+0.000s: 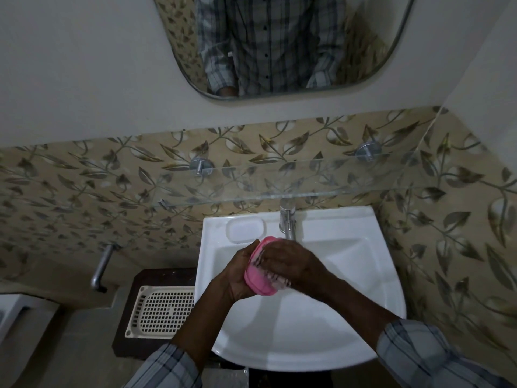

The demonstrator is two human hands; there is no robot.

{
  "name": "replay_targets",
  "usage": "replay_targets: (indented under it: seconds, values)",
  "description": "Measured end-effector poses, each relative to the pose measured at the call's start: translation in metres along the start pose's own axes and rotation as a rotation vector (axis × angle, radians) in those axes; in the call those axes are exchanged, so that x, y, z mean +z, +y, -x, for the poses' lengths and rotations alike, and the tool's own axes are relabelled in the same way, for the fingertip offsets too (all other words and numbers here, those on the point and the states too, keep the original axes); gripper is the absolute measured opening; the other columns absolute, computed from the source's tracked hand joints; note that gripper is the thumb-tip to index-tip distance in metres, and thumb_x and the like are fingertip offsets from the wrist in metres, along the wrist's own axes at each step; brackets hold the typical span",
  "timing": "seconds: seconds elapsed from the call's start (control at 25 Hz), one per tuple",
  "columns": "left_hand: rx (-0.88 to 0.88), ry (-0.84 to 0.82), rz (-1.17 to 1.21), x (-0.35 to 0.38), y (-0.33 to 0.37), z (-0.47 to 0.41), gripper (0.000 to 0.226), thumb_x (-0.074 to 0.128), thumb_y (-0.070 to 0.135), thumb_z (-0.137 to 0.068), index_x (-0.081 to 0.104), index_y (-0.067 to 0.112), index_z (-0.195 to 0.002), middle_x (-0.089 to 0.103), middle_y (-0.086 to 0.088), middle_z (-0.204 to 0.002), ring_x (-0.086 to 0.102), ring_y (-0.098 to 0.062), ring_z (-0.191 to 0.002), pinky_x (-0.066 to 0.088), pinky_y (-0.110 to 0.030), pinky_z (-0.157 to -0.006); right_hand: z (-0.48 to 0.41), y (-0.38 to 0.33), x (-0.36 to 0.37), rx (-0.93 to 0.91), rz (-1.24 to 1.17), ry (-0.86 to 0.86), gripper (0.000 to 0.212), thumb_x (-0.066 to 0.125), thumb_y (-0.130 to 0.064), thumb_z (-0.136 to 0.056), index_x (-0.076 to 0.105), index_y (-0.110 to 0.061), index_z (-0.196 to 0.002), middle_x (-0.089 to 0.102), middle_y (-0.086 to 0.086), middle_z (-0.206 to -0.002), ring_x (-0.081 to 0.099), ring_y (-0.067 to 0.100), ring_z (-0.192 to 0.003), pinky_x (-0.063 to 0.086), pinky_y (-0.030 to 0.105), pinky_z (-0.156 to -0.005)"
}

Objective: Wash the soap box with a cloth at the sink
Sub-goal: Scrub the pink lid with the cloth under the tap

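A pink soap box (258, 281) is held over the white sink (321, 331), just below the metal tap (288, 224). My left hand (237, 275) grips the box from its left side. My right hand (291, 264) lies over the top of the box with the fingers curled and pressed onto it. A pale bit of cloth or foam (281, 282) shows under those fingers; most of it is hidden. I cannot tell whether water is running.
A glass shelf (279, 177) juts out above the tap. A moulded soap recess (246, 229) sits on the sink's back left. Left of the sink lies a cream perforated tray (159, 312) on a dark stand, beside a wall tap (102, 268).
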State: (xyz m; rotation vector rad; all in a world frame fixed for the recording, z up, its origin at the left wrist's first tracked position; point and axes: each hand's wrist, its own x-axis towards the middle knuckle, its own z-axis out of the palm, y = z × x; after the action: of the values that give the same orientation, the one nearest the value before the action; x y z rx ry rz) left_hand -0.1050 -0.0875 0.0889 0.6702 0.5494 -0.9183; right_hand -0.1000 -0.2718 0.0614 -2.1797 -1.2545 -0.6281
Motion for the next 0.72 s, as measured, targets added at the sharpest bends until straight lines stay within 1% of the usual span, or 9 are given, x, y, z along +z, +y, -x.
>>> replay_targets:
  seconds: [0.08,0.12,0.2,0.28,0.32,0.44,0.48,0.64,0.72]
  values:
    - [0.016,-0.036,0.034,0.002,0.000,0.000,0.050,0.059,0.039,-0.084,0.075,-0.005,-0.102,0.073,-0.025,-0.099,0.073,-0.038,-0.080,0.062,-0.046,-0.070,-0.010,0.004,0.003,0.237,0.041,0.085,0.021,0.070,-0.010,-0.085,0.073,-0.006,-0.106,0.073,0.013,-0.107,0.067,0.029,-0.102,0.053,0.045,-0.091]
    - [0.017,-0.062,0.075,0.003,0.000,0.000,0.048,0.060,0.037,-0.085,0.075,-0.006,-0.102,0.073,-0.026,-0.096,0.073,-0.038,-0.078,0.062,-0.047,-0.069,-0.011,-0.001,0.009,0.262,0.039,0.112,0.019,0.064,-0.012,-0.090,0.073,-0.005,-0.105,0.073,0.012,-0.105,0.066,0.028,-0.101,0.053,0.044,-0.091]
    - [-0.002,-0.084,0.174,0.003,0.000,0.000,0.045,0.062,0.032,-0.084,0.073,-0.009,-0.099,0.072,-0.025,-0.087,0.073,-0.038,-0.073,0.062,-0.045,-0.065,-0.004,-0.013,0.021,0.077,-0.046,0.082,0.018,0.060,-0.013,-0.095,0.071,-0.006,-0.108,0.072,0.012,-0.110,0.062,0.027,-0.109,0.047,0.041,-0.102]
    - [-0.030,-0.088,0.233,-0.001,-0.005,0.000,0.047,0.060,0.033,-0.085,0.072,-0.011,-0.096,0.071,-0.026,-0.082,0.072,-0.038,-0.070,0.062,-0.043,-0.063,0.004,-0.013,0.019,-0.014,-0.116,-0.023,0.024,0.069,-0.006,-0.088,0.070,-0.008,-0.112,0.070,0.011,-0.117,0.061,0.026,-0.115,0.044,0.037,-0.106]
    - [-0.018,-0.088,0.217,-0.003,-0.007,-0.002,0.048,0.059,0.034,-0.085,0.073,-0.011,-0.096,0.072,-0.027,-0.084,0.072,-0.039,-0.071,0.062,-0.044,-0.064,0.004,-0.010,0.016,0.028,-0.072,-0.022,0.028,0.071,-0.004,-0.084,0.070,-0.009,-0.112,0.070,0.010,-0.116,0.063,0.025,-0.112,0.048,0.036,-0.102]
    - [0.038,-0.028,0.090,-0.001,-0.011,-0.009,0.049,0.057,0.038,-0.086,0.074,-0.006,-0.102,0.073,-0.025,-0.096,0.073,-0.038,-0.079,0.062,-0.044,-0.071,-0.005,-0.008,0.013,0.389,0.068,0.075,0.034,0.073,-0.005,-0.074,0.073,-0.007,-0.108,0.073,0.009,-0.105,0.069,0.027,-0.096,0.057,0.035,-0.085]
    - [0.059,-0.017,0.077,-0.001,-0.010,-0.010,0.051,0.054,0.039,-0.088,0.072,-0.005,-0.106,0.072,-0.024,-0.099,0.072,-0.037,-0.083,0.062,-0.043,-0.075,-0.006,-0.014,0.015,0.397,0.045,0.093,0.037,0.076,-0.004,-0.072,0.072,-0.007,-0.108,0.074,0.010,-0.105,0.070,0.028,-0.096,0.057,0.036,-0.087]
    - [0.044,0.043,0.086,-0.003,-0.006,-0.008,0.058,0.054,0.044,-0.086,0.070,-0.006,-0.109,0.065,-0.018,-0.099,0.060,-0.028,-0.091,0.055,-0.037,-0.080,0.007,-0.017,0.010,-0.035,-0.057,-0.046,0.034,0.074,-0.004,-0.082,0.069,-0.008,-0.116,0.070,0.012,-0.119,0.062,0.027,-0.116,0.046,0.038,-0.106]
    - [0.116,0.042,0.070,-0.002,-0.009,-0.009,0.053,0.056,0.042,-0.084,0.074,-0.004,-0.104,0.069,-0.021,-0.101,0.067,-0.032,-0.090,0.061,-0.039,-0.075,0.003,-0.009,0.002,0.079,-0.003,-0.018,0.034,0.074,-0.007,-0.081,0.071,-0.006,-0.115,0.071,0.013,-0.117,0.065,0.030,-0.111,0.051,0.039,-0.099]
